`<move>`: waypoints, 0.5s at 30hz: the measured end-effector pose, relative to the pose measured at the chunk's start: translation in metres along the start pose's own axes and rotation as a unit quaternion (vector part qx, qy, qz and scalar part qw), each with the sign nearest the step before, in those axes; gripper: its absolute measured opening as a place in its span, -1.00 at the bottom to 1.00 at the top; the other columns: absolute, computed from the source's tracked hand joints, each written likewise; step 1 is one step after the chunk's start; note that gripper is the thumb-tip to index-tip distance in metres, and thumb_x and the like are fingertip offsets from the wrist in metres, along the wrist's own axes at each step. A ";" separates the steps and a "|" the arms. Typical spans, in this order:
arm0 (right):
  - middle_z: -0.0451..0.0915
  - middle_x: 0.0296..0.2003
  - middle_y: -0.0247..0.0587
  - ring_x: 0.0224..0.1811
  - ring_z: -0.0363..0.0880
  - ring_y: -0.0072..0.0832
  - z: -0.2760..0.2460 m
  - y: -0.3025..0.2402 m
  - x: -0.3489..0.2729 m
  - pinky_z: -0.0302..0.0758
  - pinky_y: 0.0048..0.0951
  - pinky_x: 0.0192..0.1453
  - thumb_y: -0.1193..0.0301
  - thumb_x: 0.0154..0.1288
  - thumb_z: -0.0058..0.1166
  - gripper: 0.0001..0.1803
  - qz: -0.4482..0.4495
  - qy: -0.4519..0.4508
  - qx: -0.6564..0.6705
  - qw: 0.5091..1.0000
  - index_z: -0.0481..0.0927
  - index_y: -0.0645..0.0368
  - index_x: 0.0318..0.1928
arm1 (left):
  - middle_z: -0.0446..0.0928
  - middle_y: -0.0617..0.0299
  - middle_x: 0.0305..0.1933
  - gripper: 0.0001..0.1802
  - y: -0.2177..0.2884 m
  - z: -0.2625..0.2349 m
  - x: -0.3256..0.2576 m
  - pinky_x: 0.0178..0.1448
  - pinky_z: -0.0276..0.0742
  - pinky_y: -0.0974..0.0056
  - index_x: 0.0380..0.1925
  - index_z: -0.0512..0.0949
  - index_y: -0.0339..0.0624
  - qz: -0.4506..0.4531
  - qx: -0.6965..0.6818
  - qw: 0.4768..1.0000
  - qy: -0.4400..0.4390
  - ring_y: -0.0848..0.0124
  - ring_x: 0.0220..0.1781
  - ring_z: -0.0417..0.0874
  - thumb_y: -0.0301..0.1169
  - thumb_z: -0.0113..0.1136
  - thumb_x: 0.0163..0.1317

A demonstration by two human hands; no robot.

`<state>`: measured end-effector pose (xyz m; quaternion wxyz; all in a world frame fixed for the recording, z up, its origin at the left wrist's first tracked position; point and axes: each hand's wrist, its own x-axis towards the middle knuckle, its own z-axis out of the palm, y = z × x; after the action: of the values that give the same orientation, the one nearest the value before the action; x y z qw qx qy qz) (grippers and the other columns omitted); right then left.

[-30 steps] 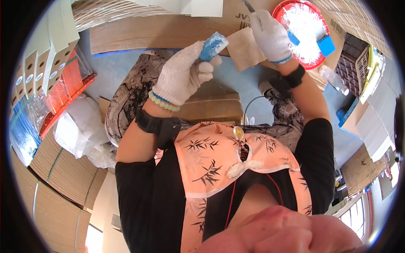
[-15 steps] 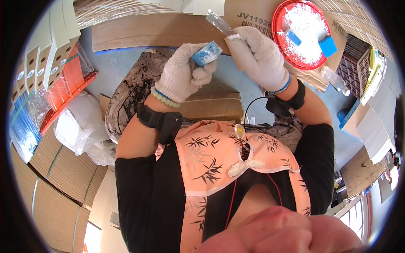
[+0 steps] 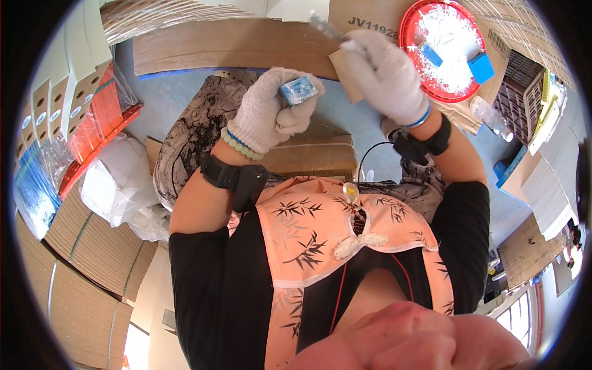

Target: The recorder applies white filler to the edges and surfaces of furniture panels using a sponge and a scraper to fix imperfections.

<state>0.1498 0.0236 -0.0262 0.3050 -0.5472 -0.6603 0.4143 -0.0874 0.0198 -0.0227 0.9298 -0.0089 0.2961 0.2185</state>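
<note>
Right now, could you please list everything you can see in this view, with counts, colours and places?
Small box: one, blue, held in the left hand.
Slim tool: one, clear or silvery, held in the right hand; its kind cannot be told.
Round tray: one, red, upper right, holding white shreds and two blue blocks.
Flat cardboard sheet: one, brown, across the top.
Cardboard box: one, brown, taped, in front of the lap.
Corrugated stacks: several, brown, lower left.
White bag: one, left side.
Dark crate: one, far right.
Left hand: white knit glove, bead bracelets and a black wrist device.
Right hand: white knit glove, blue band, black wrist device.
</note>
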 end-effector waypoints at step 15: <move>0.73 -0.26 -0.15 -0.26 0.75 -0.33 -0.257 0.307 -0.055 0.64 -0.28 -0.29 0.31 0.36 0.23 -0.67 0.218 0.372 0.087 0.898 0.67 0.29 0.00 | 0.63 0.16 -0.10 -0.54 -0.001 0.002 0.012 -0.29 0.43 0.44 0.26 0.50 -0.24 0.056 0.137 0.971 0.185 0.53 -0.35 0.50 -0.18 0.07 0.52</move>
<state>0.5260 0.0426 -0.1729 0.4770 -0.7627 -0.3245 0.2924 -0.0775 0.0235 -0.0281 0.8374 0.0951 0.4902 0.2223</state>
